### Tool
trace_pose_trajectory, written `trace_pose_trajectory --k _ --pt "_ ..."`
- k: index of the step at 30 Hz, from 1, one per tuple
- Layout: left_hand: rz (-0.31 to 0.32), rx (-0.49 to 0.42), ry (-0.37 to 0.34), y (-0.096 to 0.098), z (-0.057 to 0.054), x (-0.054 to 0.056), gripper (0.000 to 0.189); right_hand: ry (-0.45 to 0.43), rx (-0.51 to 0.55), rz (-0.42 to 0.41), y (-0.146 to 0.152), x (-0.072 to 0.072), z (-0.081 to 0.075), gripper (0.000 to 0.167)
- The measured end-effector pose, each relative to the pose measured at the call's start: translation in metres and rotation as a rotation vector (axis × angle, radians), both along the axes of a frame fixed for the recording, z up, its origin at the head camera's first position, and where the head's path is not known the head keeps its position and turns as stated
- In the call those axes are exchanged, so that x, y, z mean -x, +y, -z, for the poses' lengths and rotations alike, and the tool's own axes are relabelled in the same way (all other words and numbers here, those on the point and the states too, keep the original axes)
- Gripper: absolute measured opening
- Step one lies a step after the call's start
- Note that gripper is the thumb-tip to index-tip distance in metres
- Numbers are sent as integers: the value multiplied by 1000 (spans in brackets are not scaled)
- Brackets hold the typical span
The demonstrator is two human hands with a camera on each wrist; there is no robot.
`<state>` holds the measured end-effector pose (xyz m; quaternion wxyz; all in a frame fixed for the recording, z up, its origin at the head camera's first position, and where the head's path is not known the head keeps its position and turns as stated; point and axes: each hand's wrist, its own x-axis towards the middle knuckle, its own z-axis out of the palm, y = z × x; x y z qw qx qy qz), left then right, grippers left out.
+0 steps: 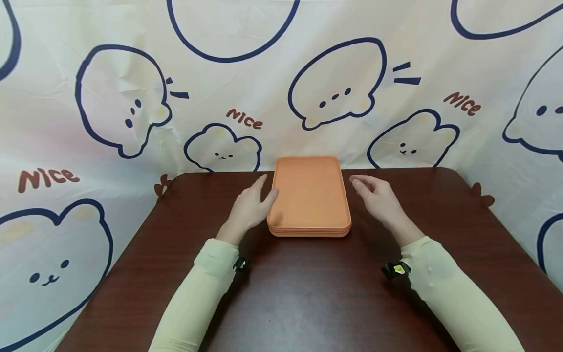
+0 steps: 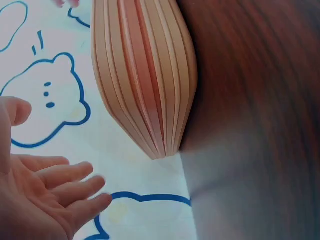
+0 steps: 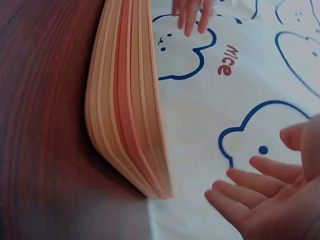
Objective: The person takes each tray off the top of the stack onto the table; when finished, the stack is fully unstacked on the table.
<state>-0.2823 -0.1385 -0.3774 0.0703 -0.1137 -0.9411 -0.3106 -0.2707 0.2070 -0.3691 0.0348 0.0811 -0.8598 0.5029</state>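
A stack of several orange rectangular trays (image 1: 309, 195) lies at the far middle of the dark wooden table. Its layered side shows in the left wrist view, where one reddish tray edge (image 2: 142, 65) stands out among paler ones. My left hand (image 1: 249, 205) is beside the stack's left side, thumb near the rim and fingers relaxed. Across from it, my right hand (image 1: 376, 195) hovers off the right side with a gap to the trays. In the right wrist view the right hand (image 3: 265, 187) has its palm turned toward the stack, holding nothing.
A brown wooden table (image 1: 299, 293) reaches back to a pale cloth backdrop (image 1: 272, 83) printed with blue-outlined bears and the word Nice. The backdrop also hangs along both sides. A dark band (image 1: 240, 264) is on the left wrist, and a similar one (image 1: 396, 270) on the right.
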Motion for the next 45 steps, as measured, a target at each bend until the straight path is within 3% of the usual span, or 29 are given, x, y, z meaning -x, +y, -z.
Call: trace_pose_trajectory --k 4,7,13,16,19,25,30,33,36,42,45 --pt "-13 -145 -34 -4 3 6 62 -93 189 44 1 5 8 47" --pt "-44 -185 -51 -6 6 11 50 -155 245 99 0 9 15 44" --pt "-93 -95 -175 -11 13 16 35 -253 303 139 1 17 32 41" --pt "-66 -48 -267 -13 18 16 34 -328 331 113 2 20 39 44" --pt "-25 -47 -304 -10 21 14 30 -382 346 89 1 20 45 49" --pt "3 10 -209 -2 15 12 19 -397 302 76 -5 18 48 51" --pt "-28 31 -173 -3 11 9 18 -401 287 74 -9 18 46 49" --pt "-49 -17 -188 -7 8 9 21 -410 274 69 -11 17 44 49" --pt "-39 -125 -229 -11 4 10 27 -406 262 71 -11 17 43 50" --pt "-17 -359 -391 -19 2 7 43 -415 239 66 -11 17 43 51" --pt "22 -474 -454 -25 5 4 54 -423 232 64 -10 17 44 51"
